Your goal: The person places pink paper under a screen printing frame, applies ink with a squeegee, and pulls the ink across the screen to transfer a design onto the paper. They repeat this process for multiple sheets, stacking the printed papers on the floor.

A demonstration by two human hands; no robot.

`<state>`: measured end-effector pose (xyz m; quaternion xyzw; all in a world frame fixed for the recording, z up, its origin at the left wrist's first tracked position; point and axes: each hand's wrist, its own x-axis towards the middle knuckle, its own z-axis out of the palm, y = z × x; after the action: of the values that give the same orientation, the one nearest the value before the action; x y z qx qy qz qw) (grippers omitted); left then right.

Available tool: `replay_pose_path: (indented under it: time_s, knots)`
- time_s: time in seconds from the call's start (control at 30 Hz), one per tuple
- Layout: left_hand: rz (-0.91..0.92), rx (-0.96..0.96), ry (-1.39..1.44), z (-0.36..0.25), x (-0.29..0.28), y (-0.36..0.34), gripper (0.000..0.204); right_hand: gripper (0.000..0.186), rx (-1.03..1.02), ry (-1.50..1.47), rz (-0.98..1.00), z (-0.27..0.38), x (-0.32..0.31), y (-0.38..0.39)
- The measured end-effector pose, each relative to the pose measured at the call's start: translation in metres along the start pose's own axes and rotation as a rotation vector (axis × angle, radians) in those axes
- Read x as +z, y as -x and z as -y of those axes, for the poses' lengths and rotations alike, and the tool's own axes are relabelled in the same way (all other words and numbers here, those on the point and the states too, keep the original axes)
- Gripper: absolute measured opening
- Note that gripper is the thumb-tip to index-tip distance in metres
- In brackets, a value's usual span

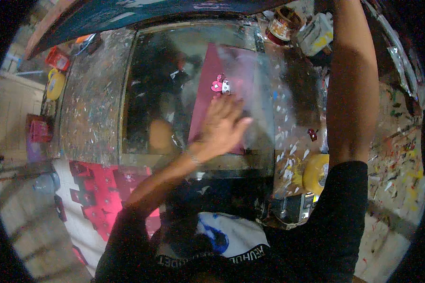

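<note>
My left hand (pixel 224 126) lies over a pink sheet (pixel 212 61), fingers stretched forward and thumb apart, blurred by motion. It seems to hold nothing; whether the palm presses on the sheet I cannot tell. Just beyond the fingertips is a small pink and white cartoon figure (pixel 222 87) on the sheet. Beneath the sheet is a dark, shiny panel (pixel 148 61) set in the worktable. My right arm stretches up along the right side, and its hand is outside the picture. A dark blue framed panel (pixel 132 19) is raised across the far edge.
Yellow tape rolls (pixel 316 173) lie at right and far left. A stained tin (pixel 284 27) and a pale container (pixel 316 35) stand at the back right. Pink-red pieces on a white sheet (pixel 82 221) spread at lower left, near a clear bottle (pixel 47 182). A red container (pixel 57 59) sits far left.
</note>
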<state>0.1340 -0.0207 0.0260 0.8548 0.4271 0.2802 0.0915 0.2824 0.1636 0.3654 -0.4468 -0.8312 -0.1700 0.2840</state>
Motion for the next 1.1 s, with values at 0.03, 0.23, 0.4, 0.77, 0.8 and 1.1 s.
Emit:
replay_pose_path:
  time_s: [0.03, 0.23, 0.4, 0.77, 0.8, 1.1]
  knots:
    - [0.017, 0.136, -0.045, -0.025, 0.018, -0.021, 0.04, 0.061, 0.032, 0.014, -0.013, -0.008, 0.002, 0.001]
    - [-0.05, -0.213, 0.808, -0.084, 0.014, -0.105, 0.047, 0.071, 0.106, -0.09, 0.015, 0.012, -0.001, 0.014]
    - [-0.641, 0.015, -0.34, -0.033, -0.17, -0.05, 0.105, 0.062, 0.136, -0.087, 0.105, 0.041, 0.017, 0.088]
    - [0.236, -0.185, -0.136, 0.053, -0.096, 0.072, 0.049, 0.054, -0.031, -0.238, 0.408, 0.11, 0.11, 0.324]
    - [0.288, -0.217, -0.122, 0.052, -0.095, 0.071, 0.049, 0.052, -0.03, -0.236, 0.409, 0.111, 0.112, 0.328]
    - [0.222, -0.203, -0.124, 0.053, -0.091, 0.076, 0.043, 0.05, -0.021, -0.169, 0.623, 0.099, 0.12, 0.281]
